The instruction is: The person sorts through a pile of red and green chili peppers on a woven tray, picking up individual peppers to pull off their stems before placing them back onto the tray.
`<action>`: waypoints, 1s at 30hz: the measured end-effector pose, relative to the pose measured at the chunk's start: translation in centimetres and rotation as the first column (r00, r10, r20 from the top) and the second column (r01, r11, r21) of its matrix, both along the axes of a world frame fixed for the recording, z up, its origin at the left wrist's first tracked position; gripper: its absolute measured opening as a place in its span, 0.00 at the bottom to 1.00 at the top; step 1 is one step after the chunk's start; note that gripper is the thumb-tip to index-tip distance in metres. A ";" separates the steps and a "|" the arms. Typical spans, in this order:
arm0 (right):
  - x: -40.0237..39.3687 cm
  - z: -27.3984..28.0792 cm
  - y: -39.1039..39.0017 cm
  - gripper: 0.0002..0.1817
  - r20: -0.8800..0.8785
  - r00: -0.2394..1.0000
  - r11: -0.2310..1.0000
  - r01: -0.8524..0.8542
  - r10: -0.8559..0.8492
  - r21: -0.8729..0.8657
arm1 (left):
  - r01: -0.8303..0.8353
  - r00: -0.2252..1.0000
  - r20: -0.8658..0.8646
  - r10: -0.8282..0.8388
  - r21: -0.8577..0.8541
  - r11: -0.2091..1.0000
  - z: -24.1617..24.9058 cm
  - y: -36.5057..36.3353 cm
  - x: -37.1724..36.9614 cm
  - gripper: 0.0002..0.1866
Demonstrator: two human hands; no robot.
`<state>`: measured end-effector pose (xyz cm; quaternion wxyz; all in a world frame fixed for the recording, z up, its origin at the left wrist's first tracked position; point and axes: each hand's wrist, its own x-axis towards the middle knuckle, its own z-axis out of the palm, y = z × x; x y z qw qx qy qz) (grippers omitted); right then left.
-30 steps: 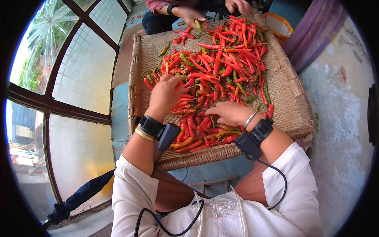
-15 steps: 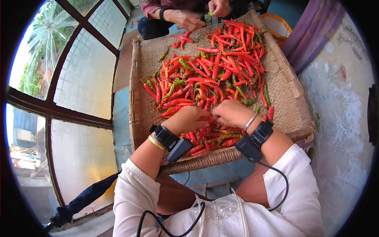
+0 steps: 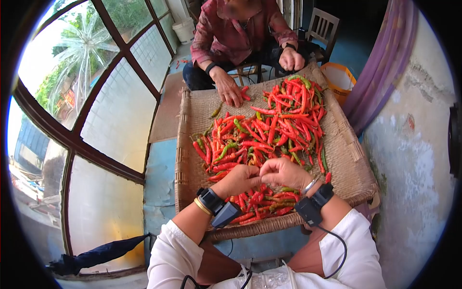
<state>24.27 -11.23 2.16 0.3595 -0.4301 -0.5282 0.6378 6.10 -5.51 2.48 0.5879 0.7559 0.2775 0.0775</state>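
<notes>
My left hand (image 3: 239,180) and my right hand (image 3: 286,173) meet fingertip to fingertip over the near part of a woven tray (image 3: 353,164). Both are closed in a pinch. Whatever lies between the fingers is hidden or too small to make out. Just below them is a near pile of red chili peppers (image 3: 255,206), some partly green. Beyond my hands spreads a larger heap of chili peppers (image 3: 272,130), mostly red with a few green ones.
Across the tray sits a person in a patterned red shirt (image 3: 236,36); that person's hand (image 3: 228,87) touches chili peppers at the far edge. A yellow-rimmed bucket (image 3: 339,79) stands far right. Windows (image 3: 115,125) line the left, with a dark folded umbrella (image 3: 103,253). A wall (image 3: 409,144) is right.
The view has tilted up, so more of the other person shows. That person's hand has come down to the tray's far edge. My hands have drawn together until their fingertips meet.
</notes>
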 end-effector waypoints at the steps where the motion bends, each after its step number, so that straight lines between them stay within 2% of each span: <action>1: 0.0 -0.1 0.0 0.06 0.039 0.999 0.999 -0.033 0.032 0.022 | 0.022 0.999 0.037 -0.024 0.034 0.999 -0.2 0.2 -0.1 0.10; 2: -0.2 0.1 -0.1 0.06 0.047 0.999 1.000 -0.003 0.004 -0.014 | 0.042 0.996 -0.079 -0.033 0.118 0.992 -0.3 0.6 -0.5 0.09; 3: -0.2 0.1 -0.1 0.06 0.046 0.999 1.000 -0.005 0.005 -0.007 | 0.040 0.996 -0.081 -0.031 0.124 0.991 0.0 1.0 -0.9 0.09; 5: 0.0 -0.2 0.2 0.07 0.000 0.982 0.978 0.187 -0.188 -0.094 | 0.060 0.983 -0.182 0.039 0.506 0.860 0.2 2.0 -1.9 0.11; 6: 0.1 -0.9 0.4 0.13 0.154 0.980 0.989 0.139 -0.129 -0.059 | 0.004 0.972 -0.200 0.122 0.534 0.846 0.2 2.5 -2.4 0.13; 7: 0.2 -1.4 0.6 0.13 0.154 0.980 0.989 0.137 -0.128 -0.052 | 0.002 0.972 -0.198 0.125 0.540 0.842 0.1 2.8 -2.6 0.13; 8: 0.2 -1.9 0.5 0.17 0.322 0.946 1.000 -0.024 0.023 0.000 | -0.096 0.949 -0.156 0.274 0.687 0.720 0.0 2.9 -2.8 0.12; 9: 0.1 -2.7 0.3 0.21 0.483 0.861 0.981 -0.191 0.159 0.017 | -0.175 0.908 -0.091 0.409 0.804 0.569 -0.2 2.8 -3.0 0.12; 10: -0.1 -4.3 0.2 0.28 0.645 0.757 0.885 -0.368 0.106 0.287 | -0.215 0.900 -0.073 0.430 0.783 0.584 -0.1 2.6 -2.6 0.11; 11: 0.2 -5.5 -0.1 0.28 0.641 0.760 0.887 -0.366 0.109 0.283 | -0.212 0.900 -0.080 0.429 0.780 0.589 -0.2 2.3 -2.3 0.11; 13: -0.3 -3.4 -0.6 0.26 0.786 0.577 0.911 -0.410 0.222 0.043 | -0.003 0.954 -0.263 0.146 0.477 0.879 -0.5 1.9 -1.7 0.10; 14: -0.3 -3.4 -0.6 0.25 0.770 0.595 0.896 -0.437 0.229 0.071 | 0.182 0.949 -0.314 -0.015 0.508 0.842 -1.2 1.6 -1.5 0.11; 15: -0.2 -3.4 -0.4 0.25 0.768 0.596 0.899 -0.433 0.233 0.064 | 0.250 0.937 -0.333 -0.103 0.437 0.864 -2.2 1.3 -1.4 0.12; 18: -0.3 -4.4 -0.4 0.21 0.699 0.686 0.851 -0.476 0.201 0.223 | 0.342 0.913 -0.370 -0.173 0.462 0.818 -3.9 0.4 -1.3 0.13; 19: -0.2 -4.3 -0.2 0.21 0.700 0.686 0.859 -0.465 0.197 0.215 | 0.353 0.907 -0.378 -0.185 0.446 0.823 -3.3 0.2 -0.9 0.14; 21: -0.3 -3.9 -0.3 0.24 0.757 0.581 0.856 -0.515 0.299 0.057 | 0.383 0.896 -0.387 -0.220 0.419 0.823 -3.5 -0.4 -0.3 0.15; 22: -0.4 -4.5 -0.4 0.20 0.780 0.577 0.854 -0.508 0.242 0.111 | 0.441 0.862 -0.441 -0.250 0.409 0.799 -4.1 -0.5 -0.1 0.16; 23: -0.4 -4.4 -0.5 0.20 0.780 0.581 0.860 -0.498 0.235 0.112 | 0.494 0.825 -0.495 -0.273 0.396 0.774 -4.3 -0.6 0.1 0.17; 25: -0.6 -3.7 -0.5 0.17 0.841 0.482 0.865 -0.501 0.247 0.033 | 0.497 0.825 -0.482 -0.296 0.368 0.786 -4.1 -0.7 0.4 0.17; 27: -0.7 -3.7 -0.6 0.15 0.844 0.494 0.877 -0.477 0.210 0.062 | 0.430 0.873 -0.391 -0.292 0.332 0.839 -4.4 -0.8 0.5 0.15; 29: -0.6 -4.1 -0.6 0.13 0.847 0.503 0.884 -0.458 0.172 0.092 | 0.427 0.876 -0.388 -0.286 0.347 0.835 -5.1 -0.7 0.4 0.15; 30: -0.6 -4.5 -0.6 0.11 0.825 0.550 0.895 -0.422 0.129 0.142 | 0.418 0.881 -0.385 -0.275 0.362 0.833 -5.2 -0.6 0.3 0.14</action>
